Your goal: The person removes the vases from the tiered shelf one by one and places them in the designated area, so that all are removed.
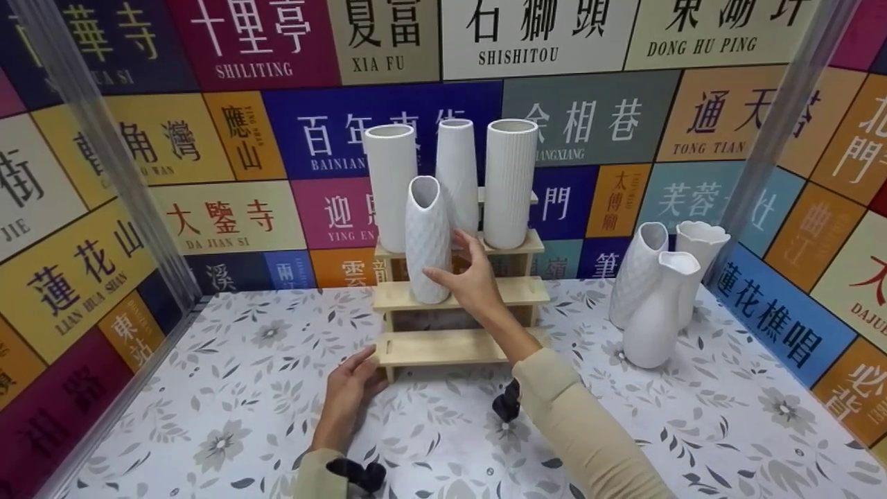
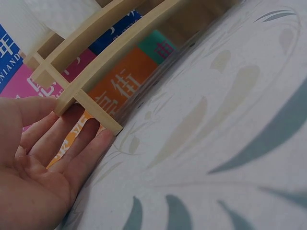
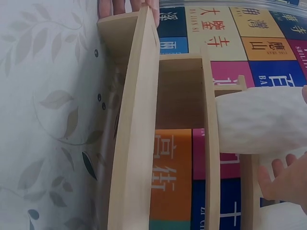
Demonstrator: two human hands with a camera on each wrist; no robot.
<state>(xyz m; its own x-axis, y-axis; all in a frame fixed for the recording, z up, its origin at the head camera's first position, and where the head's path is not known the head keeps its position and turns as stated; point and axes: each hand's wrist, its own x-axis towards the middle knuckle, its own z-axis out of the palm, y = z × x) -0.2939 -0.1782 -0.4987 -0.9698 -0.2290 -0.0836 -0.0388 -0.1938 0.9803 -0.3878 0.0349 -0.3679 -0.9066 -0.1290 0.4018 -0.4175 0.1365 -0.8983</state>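
Observation:
A white vase with a diamond-textured surface and a slanted mouth (image 1: 427, 242) stands upright on the middle step of a tiered wooden stand (image 1: 443, 353). My right hand (image 1: 471, 277) holds this vase low on its right side, thumb across the front, fingers around the far side. In the right wrist view, the same vase (image 3: 259, 120) lies between thumb and fingers (image 3: 283, 179). At the stand's front left corner, my left hand (image 1: 350, 388) grips the end of the lowest step. The left wrist view shows the thumb on the board's end (image 2: 64, 103), with fingers against the leg.
On the top step stand a wide white vase (image 1: 390, 187), a tapered vase (image 1: 457, 173) and a ribbed vase (image 1: 511, 184). Three more white vases, including a smooth bulbous one (image 1: 655, 319), cluster at the right on the floral tabletop (image 1: 229, 388). A colourful sign-covered wall (image 1: 229, 145) rises behind.

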